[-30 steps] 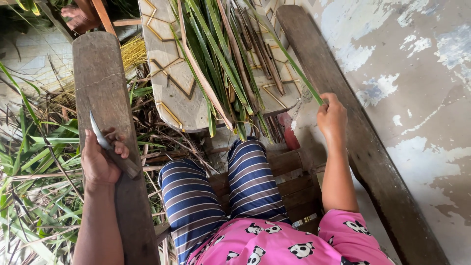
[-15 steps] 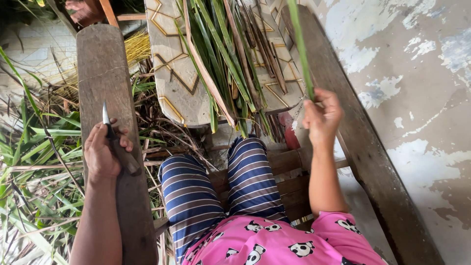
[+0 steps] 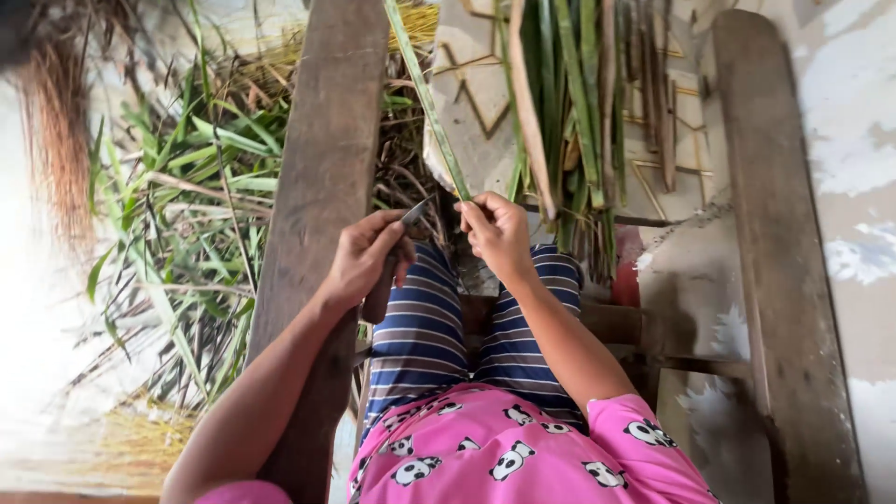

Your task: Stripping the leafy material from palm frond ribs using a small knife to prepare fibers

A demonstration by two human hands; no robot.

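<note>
Pinching grip of the right hand [image 3: 497, 235] holds a long green leaf strip [image 3: 425, 98] at its lower end, above the striped knees; the left hand [image 3: 366, 257] is curled round a small knife [image 3: 399, 245], blade apparently touching the strip. Light, limp and springy, likely slick-faced, the strip is best held near the cut end. More leaves [image 3: 569, 112] lie on the patterned board [image 3: 485, 93].

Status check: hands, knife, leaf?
Left hand grips small knife. Right hand pinches green leaf strip, blade at its base. Nothing between.
</note>
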